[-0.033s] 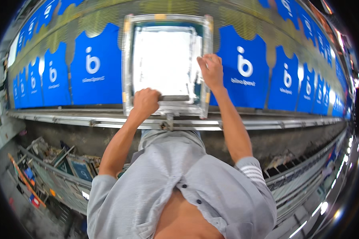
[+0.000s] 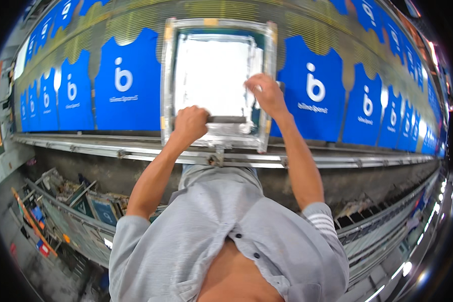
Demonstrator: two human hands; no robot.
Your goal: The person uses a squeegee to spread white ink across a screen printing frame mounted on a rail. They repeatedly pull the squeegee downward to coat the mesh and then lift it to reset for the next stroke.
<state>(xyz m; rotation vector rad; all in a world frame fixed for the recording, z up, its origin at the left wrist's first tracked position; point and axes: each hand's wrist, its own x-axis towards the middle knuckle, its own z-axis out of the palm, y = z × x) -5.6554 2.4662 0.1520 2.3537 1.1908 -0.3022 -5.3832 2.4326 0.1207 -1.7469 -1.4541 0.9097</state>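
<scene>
Plainly, the frame (image 2: 168, 85) is the centre of the work: it lies on the table (image 2: 231, 9) straight before the person, between two blue pieces, with a broad coat of white (image 2: 211, 75) inside it. Near its lower end lies a dark bar (image 2: 227, 120), and the left hand (image 2: 191, 122) has its fingers closed around the bar's left end. Over the frame's right side, the right hand (image 2: 268, 94) has curled fingers with nothing visible in them; I cannot tell how far they are parted or whether they touch the frame. Outward, the left piece (image 2: 128, 100) and the right piece (image 2: 332, 100) both bear a white mark, as do smaller-looking ones beyond them and others along the far side, so marking looks done there. Whatever lies under the frame is hidden, so its mark cannot be judged; with the bar in hand and the frame down, this spot seems unfinished. Along the near edge runs a metal rail (image 2: 151, 154).
</scene>
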